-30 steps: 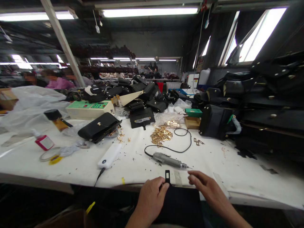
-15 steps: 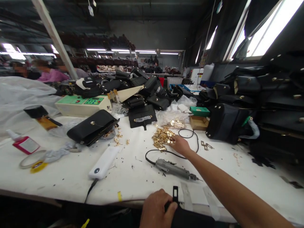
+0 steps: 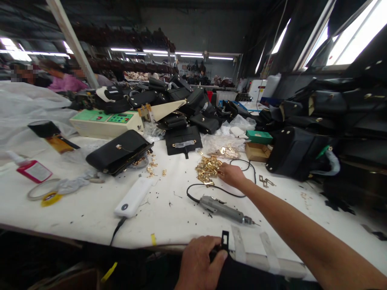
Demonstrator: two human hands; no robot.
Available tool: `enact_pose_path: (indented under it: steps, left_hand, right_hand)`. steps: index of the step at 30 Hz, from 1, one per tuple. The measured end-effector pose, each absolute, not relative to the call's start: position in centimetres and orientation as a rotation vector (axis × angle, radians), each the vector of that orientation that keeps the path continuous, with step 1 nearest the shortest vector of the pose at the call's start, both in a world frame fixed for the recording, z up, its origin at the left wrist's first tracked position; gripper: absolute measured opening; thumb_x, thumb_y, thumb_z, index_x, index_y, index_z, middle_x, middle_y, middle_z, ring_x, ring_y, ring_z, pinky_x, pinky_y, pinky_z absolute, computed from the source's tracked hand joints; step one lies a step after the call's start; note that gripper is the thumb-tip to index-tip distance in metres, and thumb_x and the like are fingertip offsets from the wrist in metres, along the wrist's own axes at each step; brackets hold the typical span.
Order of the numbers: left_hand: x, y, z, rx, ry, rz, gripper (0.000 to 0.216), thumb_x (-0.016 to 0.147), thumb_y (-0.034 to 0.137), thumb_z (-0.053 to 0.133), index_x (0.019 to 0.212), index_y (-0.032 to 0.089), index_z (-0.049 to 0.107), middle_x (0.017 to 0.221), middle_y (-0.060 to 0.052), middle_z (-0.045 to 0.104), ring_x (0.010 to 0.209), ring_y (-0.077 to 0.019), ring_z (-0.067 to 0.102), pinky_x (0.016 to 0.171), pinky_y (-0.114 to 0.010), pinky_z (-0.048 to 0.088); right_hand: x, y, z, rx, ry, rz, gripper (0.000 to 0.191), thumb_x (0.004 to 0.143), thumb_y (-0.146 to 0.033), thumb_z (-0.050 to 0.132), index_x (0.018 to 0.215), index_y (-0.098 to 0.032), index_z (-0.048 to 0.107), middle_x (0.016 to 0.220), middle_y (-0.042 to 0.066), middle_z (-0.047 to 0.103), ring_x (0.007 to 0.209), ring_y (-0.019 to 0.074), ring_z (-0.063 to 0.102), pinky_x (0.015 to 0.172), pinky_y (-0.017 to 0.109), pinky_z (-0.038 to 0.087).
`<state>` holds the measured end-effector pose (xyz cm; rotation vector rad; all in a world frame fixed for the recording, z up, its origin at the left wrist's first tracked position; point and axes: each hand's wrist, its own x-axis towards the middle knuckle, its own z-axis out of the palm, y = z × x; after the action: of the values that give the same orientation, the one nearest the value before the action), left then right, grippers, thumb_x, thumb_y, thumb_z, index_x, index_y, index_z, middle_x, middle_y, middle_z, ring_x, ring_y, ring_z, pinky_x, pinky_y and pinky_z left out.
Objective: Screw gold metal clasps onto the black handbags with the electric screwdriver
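At the table's front edge my left hand (image 3: 202, 259) is closed around a black strap (image 3: 225, 240) with a rectangular slot near its end, which points up between thumb and fingers. The strap runs into a dark piece of leather or fabric (image 3: 242, 276) below it. My right hand (image 3: 232, 175) reaches out to the right side of a pile of gold metal fittings (image 3: 207, 168). Its fingertips are drawn together among the pieces, and whatever they pinch is hidden. Between my two hands lies a grey electric screwdriver (image 3: 224, 210) with its bit pointing right.
A white power bank (image 3: 133, 198) with a cable lies left of centre. Behind it is a black bag (image 3: 119, 152). A red bottle (image 3: 34, 170) lies far left, and a cardboard box (image 3: 256, 152) stands beyond the fittings. Black bags (image 3: 302, 155) are heaped at the right.
My view has tilted slightly, so the table's things sit a little higher and further right. My right hand stays at the gold pile, and my left hand keeps hold of the strap.
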<state>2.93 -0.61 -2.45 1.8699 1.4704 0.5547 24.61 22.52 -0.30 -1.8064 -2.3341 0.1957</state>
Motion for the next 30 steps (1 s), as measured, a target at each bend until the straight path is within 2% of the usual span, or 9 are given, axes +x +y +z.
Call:
enact_pose_path:
  steps: [4,6,8,11,15,17,21,25,30]
  left_hand:
    - [3.5,-0.7,0.2,1.811,1.453,0.547,0.019,0.091,0.036,0.058,0.094,0.030,0.076,0.097,0.002,0.078,0.095,-0.0225,0.069,0.084,-0.033,0.045]
    - [3.6,-0.5,1.1,1.807,1.432,0.537,0.023,0.093,0.038,0.056,0.089,0.029,0.076,0.093,0.002,0.078,0.091,-0.0212,0.070,0.080,-0.031,0.045]
    - [3.7,-0.4,1.4,1.802,1.421,0.527,0.025,0.094,0.039,0.054,0.089,0.029,0.077,0.094,0.002,0.079,0.090,-0.0209,0.071,0.079,-0.031,0.045]
    - [4.0,-0.3,1.1,1.755,1.462,0.561,0.021,0.091,0.039,0.060,0.099,0.029,0.077,0.102,0.002,0.079,0.096,-0.0213,0.070,0.085,-0.031,0.047]
    - [4.6,-0.5,0.6,1.690,1.492,0.648,0.034,0.084,0.031,0.067,0.117,0.029,0.072,0.106,0.002,0.077,0.090,-0.0186,0.069,0.087,-0.030,0.050]
    - [5.0,-0.7,0.7,1.704,1.473,0.687,0.038,0.084,0.028,0.066,0.122,0.028,0.070,0.112,0.002,0.076,0.090,-0.0179,0.069,0.089,-0.030,0.051]
    - [5.4,-1.3,1.2,1.760,1.436,0.716,0.031,0.090,0.030,0.059,0.119,0.029,0.073,0.120,0.001,0.075,0.108,-0.0203,0.067,0.098,-0.030,0.049]
    - [5.5,-1.6,1.4,1.729,1.391,0.711,0.030,0.094,0.033,0.055,0.117,0.030,0.074,0.116,0.002,0.076,0.105,-0.0199,0.069,0.093,-0.028,0.050]
    - [5.6,-1.6,0.7,1.709,1.381,0.737,0.028,0.093,0.034,0.056,0.114,0.028,0.075,0.112,0.001,0.078,0.102,-0.0198,0.070,0.091,-0.028,0.052]
  right_hand:
    - [25.3,20.0,1.1,-1.776,-2.240,0.172,0.034,0.102,-0.035,0.044,0.107,-0.023,0.075,0.116,0.009,0.071,0.102,0.0230,0.065,0.079,0.029,0.044]
    - [25.6,17.3,1.9,-1.740,-2.164,0.245,0.036,0.102,-0.037,0.042,0.109,-0.022,0.074,0.114,0.008,0.073,0.101,0.0219,0.066,0.083,0.029,0.046]
    - [25.9,13.8,2.8,-1.662,-2.040,0.511,0.033,0.099,-0.040,0.049,0.103,-0.021,0.076,0.103,0.005,0.076,0.091,0.0199,0.069,0.078,0.027,0.049]
    - [25.7,8.2,3.5,-1.548,-1.813,1.009,0.024,0.089,-0.038,0.062,0.089,-0.020,0.078,0.083,0.002,0.076,0.073,0.0172,0.067,0.066,0.024,0.048]
    - [25.0,3.7,3.2,-1.470,-1.650,1.314,0.020,0.084,-0.033,0.065,0.083,-0.018,0.077,0.071,0.001,0.072,0.066,0.0148,0.064,0.061,0.023,0.048]
    - [24.6,2.9,2.8,-1.443,-1.585,1.377,0.021,0.084,-0.034,0.065,0.085,-0.017,0.077,0.071,0.001,0.071,0.066,0.0145,0.064,0.062,0.023,0.050]
    - [24.3,2.1,2.4,-1.379,-1.521,1.430,0.028,0.086,-0.042,0.065,0.090,-0.017,0.077,0.079,0.003,0.072,0.068,0.0150,0.064,0.062,0.024,0.052]
    - [24.4,1.1,2.1,-1.331,-1.514,1.443,0.033,0.087,-0.047,0.064,0.094,-0.017,0.077,0.084,0.005,0.073,0.075,0.0180,0.066,0.066,0.027,0.053]
    - [24.5,0.3,1.9,-1.379,-1.543,1.343,0.027,0.081,-0.039,0.073,0.098,-0.018,0.078,0.091,0.004,0.076,0.081,0.0197,0.068,0.077,0.031,0.054]
